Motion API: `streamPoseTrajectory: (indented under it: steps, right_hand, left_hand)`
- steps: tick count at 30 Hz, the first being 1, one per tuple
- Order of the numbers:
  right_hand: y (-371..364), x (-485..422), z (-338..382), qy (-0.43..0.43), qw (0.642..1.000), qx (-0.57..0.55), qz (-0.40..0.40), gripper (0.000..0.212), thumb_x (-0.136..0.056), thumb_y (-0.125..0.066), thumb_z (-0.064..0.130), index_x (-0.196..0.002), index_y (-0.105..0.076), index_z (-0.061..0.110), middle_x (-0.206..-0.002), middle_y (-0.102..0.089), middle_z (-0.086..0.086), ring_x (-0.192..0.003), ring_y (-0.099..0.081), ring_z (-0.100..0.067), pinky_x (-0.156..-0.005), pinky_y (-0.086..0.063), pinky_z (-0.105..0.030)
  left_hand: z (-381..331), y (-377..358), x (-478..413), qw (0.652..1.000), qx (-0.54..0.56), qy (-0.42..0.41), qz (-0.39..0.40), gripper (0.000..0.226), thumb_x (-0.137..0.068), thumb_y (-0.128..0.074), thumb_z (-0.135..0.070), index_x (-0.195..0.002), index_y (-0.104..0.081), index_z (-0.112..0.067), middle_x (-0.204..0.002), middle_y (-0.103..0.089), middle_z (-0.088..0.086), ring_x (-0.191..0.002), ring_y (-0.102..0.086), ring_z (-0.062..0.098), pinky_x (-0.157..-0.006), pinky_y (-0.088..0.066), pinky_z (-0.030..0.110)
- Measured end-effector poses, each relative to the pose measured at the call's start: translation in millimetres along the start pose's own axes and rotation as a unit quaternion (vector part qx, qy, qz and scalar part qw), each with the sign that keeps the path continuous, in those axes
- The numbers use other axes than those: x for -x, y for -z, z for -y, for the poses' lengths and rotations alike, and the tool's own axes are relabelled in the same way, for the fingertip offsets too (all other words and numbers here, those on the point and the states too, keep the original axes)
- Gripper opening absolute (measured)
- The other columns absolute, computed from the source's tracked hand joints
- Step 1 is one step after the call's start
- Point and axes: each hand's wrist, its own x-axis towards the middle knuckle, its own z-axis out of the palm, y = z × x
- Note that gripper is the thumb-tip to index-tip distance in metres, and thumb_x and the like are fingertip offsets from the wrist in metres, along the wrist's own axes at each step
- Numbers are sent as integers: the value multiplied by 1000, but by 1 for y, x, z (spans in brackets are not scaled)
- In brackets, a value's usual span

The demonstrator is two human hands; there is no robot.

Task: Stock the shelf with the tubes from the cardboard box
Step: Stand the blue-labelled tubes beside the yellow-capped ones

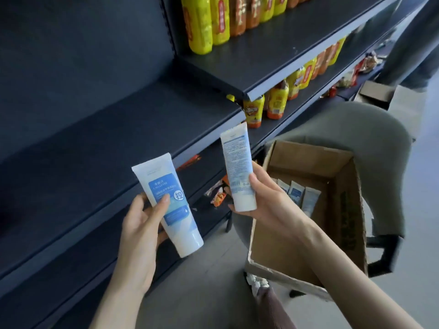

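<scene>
My left hand (140, 224) grips a white tube with a blue label (168, 205), cap end down, in front of the bare dark shelf (99, 143). A second white tube (238, 167), its printed back facing me, is held cap down in my right hand (263, 198) just left of the cardboard box. That open cardboard box (344, 210) sits on a grey chair at the right. Several more tubes (299, 193) stand inside it at the bottom.
Yellow and orange bottles (209, 22) line the upper shelf and the shelf (278, 100) below it at the right. Snack packets (218, 195) lie on a lower shelf. The grey chair (356, 124) stands under the box. Another cardboard box (377, 91) lies on the floor further back.
</scene>
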Motion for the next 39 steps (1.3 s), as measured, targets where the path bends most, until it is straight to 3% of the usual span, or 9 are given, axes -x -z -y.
streamPoseTrajectory:
  steps: [4, 7, 10, 16, 20, 26, 30, 33, 39]
  right_hand:
    - [-65, 3, 14, 26, 996, 88, 5, 50, -77, -73, 35, -123, -57, 26, -100, -65, -1, -91, -63, -16, -81, -48, -39]
    - [-115, 7, 27, 36, 990, 134, 19, 40, -78, -67, 22, -117, -59, 17, -91, -64, 1, -84, -60, -14, -74, -50, -29]
    - [-161, 14, 42, 37, 985, 163, 41, 49, -74, -76, 15, -117, -53, 17, -91, -66, 0, -84, -63, -14, -73, -52, -29]
    - [-245, 25, 57, 84, 964, 241, 73, 55, -75, -68, 29, -126, -51, 21, -104, -66, 0, -86, -63, -6, -74, -50, -22]
    - [-291, 25, 61, 94, 958, 253, 99, 43, -87, -64, 18, -126, -48, 24, -106, -65, 0, -92, -64, -11, -78, -54, -29]
    - [-352, 15, 61, 105, 945, 278, 134, 48, -81, -70, 9, -118, -44, 25, -105, -68, -1, -88, -64, -14, -72, -54, -28]
    - [-394, 0, 57, 110, 943, 269, 162, 47, -83, -69, 12, -123, -46, 22, -108, -68, -3, -90, -64, -15, -79, -53, -31]
    - [-427, -16, 56, 105, 949, 237, 182, 46, -85, -67, 13, -125, -46, 19, -108, -67, -4, -91, -65, -17, -80, -52, -32]
    - [-487, -59, 69, 121, 952, 202, 198, 43, -83, -68, 6, -117, -43, 19, -115, -64, -7, -98, -63, -20, -78, -54, -33]
  left_hand:
    - [-39, 35, 33, 997, 5, -66, -29, 25, -81, -60, -25, -106, -61, -21, -94, -70, -4, -91, -64, 20, -79, -48, 38]
    - [-71, 61, 59, 992, 1, -120, -38, 31, -82, -60, -24, -112, -59, -19, -100, -70, -4, -92, -65, 14, -81, -49, 35]
    - [-100, 86, 80, 984, 2, -170, -53, 30, -82, -60, -24, -112, -59, -20, -101, -70, -3, -91, -66, 12, -77, -50, 33]
    - [-146, 130, 113, 964, 21, -254, -73, 33, -75, -61, -27, -108, -60, -23, -100, -71, -4, -90, -68, 10, -68, -54, 20]
    - [-170, 161, 128, 951, 32, -288, -103, 31, -75, -62, -28, -106, -60, -24, -101, -71, -2, -90, -68, 12, -73, -52, 27]
    - [-198, 212, 149, 933, 44, -325, -151, 29, -76, -61, -25, -106, -59, -25, -96, -72, -7, -88, -68, 9, -65, -55, 19]
    - [-213, 248, 163, 920, 39, -337, -196, 25, -80, -61, -21, -105, -60, -23, -99, -72, -4, -86, -69, 9, -61, -53, 17]
    - [-223, 275, 172, 908, 33, -346, -234, 29, -78, -63, -26, -107, -61, -23, -103, -71, -3, -88, -69, 10, -61, -53, 16]
    - [-244, 300, 176, 886, 17, -371, -278, 60, -58, -76, -59, -106, -62, -26, -101, -71, -3, -85, -69, 8, -60, -53, 15]
